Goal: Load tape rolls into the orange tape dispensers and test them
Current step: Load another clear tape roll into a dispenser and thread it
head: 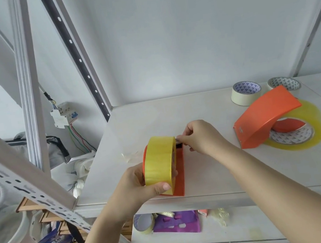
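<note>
Left hand (137, 186): wrapped around yellow tape roll (159, 162) sitting in orange dispenser (180, 172).
Right hand (199, 138): fingertips pinching the tape end beside the roll.
Surface: white shelf (214, 175), near its front edge.

held tape roll (159, 160): translucent yellow
held dispenser (180, 174): orange
second dispenser (266, 116), toward the shelf's right edge: orange
its tape roll (308, 121): clear yellow, core printed in grey triangles
two rolls (244, 97) at the back right corner: cream, triangle-patterned cores
shelf (214, 171): white
</note>
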